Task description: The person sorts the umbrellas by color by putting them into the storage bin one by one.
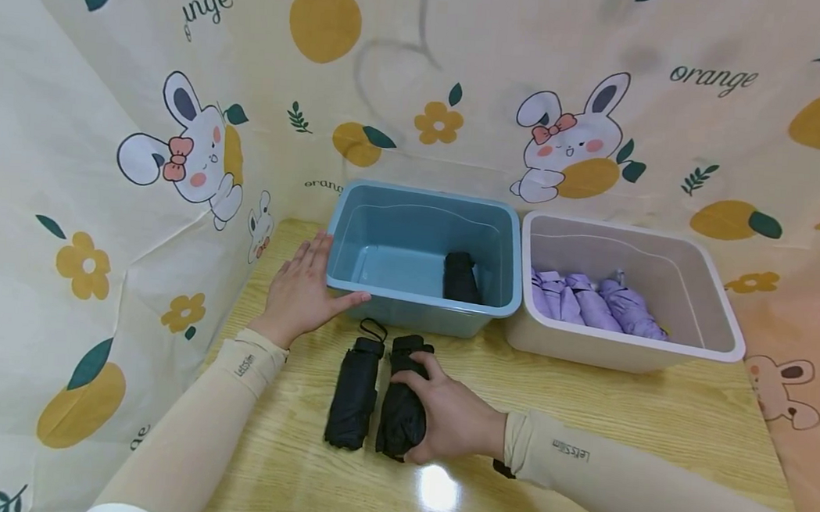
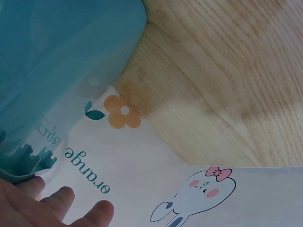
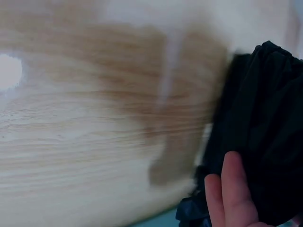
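Observation:
Two black folded umbrellas lie side by side on the wooden table, in front of the blue bin (image 1: 421, 307). The left umbrella (image 1: 353, 397) has a wrist loop at its top end. My right hand (image 1: 453, 415) grips the other umbrella (image 1: 400, 420) from its right side, thumb and fingers around it; the right wrist view shows two fingertips (image 3: 234, 184) against its dark fabric. At the blue bin's left front corner rests my left hand (image 1: 298, 292), fingers extended along the side rim and thumb over the front rim. Inside that bin lies another black umbrella (image 1: 460, 277).
Right of the blue bin stands a beige bin (image 1: 623, 351) holding several purple folded umbrellas (image 1: 593, 302). A patterned cloth (image 1: 407, 68) with rabbits and oranges hangs behind and beside the table (image 1: 339, 494). Light glares off the table near its front.

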The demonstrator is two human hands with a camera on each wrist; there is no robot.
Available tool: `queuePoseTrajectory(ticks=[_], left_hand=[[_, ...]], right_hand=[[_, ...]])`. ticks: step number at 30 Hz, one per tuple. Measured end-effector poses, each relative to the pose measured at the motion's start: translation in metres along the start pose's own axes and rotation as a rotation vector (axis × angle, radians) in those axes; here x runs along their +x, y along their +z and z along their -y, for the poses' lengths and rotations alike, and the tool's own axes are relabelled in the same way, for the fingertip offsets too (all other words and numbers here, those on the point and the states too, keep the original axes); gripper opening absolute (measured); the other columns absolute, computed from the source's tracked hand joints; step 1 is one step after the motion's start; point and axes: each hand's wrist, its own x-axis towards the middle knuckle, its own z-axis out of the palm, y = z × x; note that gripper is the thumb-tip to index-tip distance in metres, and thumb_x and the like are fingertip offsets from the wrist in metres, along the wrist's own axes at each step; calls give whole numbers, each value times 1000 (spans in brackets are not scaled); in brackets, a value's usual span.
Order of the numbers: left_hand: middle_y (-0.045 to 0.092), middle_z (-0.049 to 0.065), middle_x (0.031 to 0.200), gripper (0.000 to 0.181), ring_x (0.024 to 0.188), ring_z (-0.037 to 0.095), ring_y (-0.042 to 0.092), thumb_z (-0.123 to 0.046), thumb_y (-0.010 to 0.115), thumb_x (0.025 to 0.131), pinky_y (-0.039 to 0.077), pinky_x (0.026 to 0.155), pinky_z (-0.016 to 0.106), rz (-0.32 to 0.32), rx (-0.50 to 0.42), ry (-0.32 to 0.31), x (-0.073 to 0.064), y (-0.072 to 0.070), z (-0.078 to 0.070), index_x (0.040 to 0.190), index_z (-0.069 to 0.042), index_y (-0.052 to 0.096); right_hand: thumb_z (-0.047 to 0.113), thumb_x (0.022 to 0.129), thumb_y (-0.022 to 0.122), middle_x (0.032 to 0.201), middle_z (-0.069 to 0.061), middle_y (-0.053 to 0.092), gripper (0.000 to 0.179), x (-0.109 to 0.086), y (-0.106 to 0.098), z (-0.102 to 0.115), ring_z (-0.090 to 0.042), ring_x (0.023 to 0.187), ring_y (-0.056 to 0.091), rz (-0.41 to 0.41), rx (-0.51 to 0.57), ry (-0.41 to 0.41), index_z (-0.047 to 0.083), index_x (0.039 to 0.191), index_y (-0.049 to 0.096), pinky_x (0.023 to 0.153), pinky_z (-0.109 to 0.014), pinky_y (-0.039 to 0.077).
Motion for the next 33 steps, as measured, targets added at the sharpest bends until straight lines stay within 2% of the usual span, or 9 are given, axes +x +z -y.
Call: queuePoseTrajectory(ticks=[3, 7, 10, 15, 18, 23, 27, 33], left_hand=[[5, 6, 167, 125, 150, 33, 11, -91, 46, 75, 22, 114, 59, -1, 1, 0, 0, 0, 0, 161, -10, 8], [5, 6, 167, 125, 150, 33, 11, -91, 47, 75, 22, 113, 59, -5, 2, -1, 0, -1, 0, 161, -9, 8], [5, 6, 167, 125, 150, 33, 11, -91, 47, 75, 22, 113, 59, -6, 1, 0, 0, -2, 0, 161, -9, 8], [6, 5, 167, 125, 150, 33, 12, -91, 47, 75, 23, 113, 59, -12, 1, 1, 0, -1, 1, 161, -9, 9], [7, 6, 167, 125, 150, 34, 13, -91, 47, 75, 23, 113, 60, -14, 0, -1, 0, 1, 1, 161, -9, 9], [9, 7, 166, 125, 150, 34, 13, -90, 48, 74, 23, 113, 60, -20, -2, -6, 0, 1, 2, 161, -8, 10], [13, 10, 166, 126, 149, 36, 15, -91, 47, 74, 25, 112, 60, -31, 3, 4, 0, 3, 2, 161, -8, 11], [12, 10, 166, 126, 149, 37, 17, -91, 47, 74, 25, 112, 61, -44, 10, 8, 0, 4, 3, 161, -8, 10]], right_hand=[[47, 66, 91, 156, -12, 18, 97, -12, -17, 14, -21, 102, 62, 26, 51, -10, 26, 148, 42, 85, -34, 53], [44, 66, 91, 157, -8, 17, 96, -28, -51, 35, -22, 106, 61, 33, 101, -22, 29, 147, 42, 86, -36, 52], [43, 64, 92, 156, -8, 18, 97, -36, -82, 45, -26, 117, 56, -11, 102, -51, 28, 147, 43, 90, -40, 51], [42, 60, 94, 156, -10, 19, 100, -32, -140, 51, -32, 121, 52, -109, 11, -62, 28, 146, 45, 90, -46, 51], [44, 62, 94, 156, -10, 20, 97, -19, -175, 45, -36, 122, 50, -130, -31, -15, 28, 145, 46, 92, -50, 49], [44, 65, 92, 152, -13, 24, 92, 25, -216, 23, -38, 121, 46, -125, -65, 73, 25, 143, 49, 94, -54, 47], [42, 66, 91, 149, -17, 27, 90, 62, -228, 1, -36, 116, 47, -79, -103, 115, 20, 143, 50, 93, -52, 47], [43, 67, 90, 148, -22, 26, 91, 105, -220, -31, -36, 117, 45, 39, -147, 158, 14, 144, 49, 98, -53, 43]])
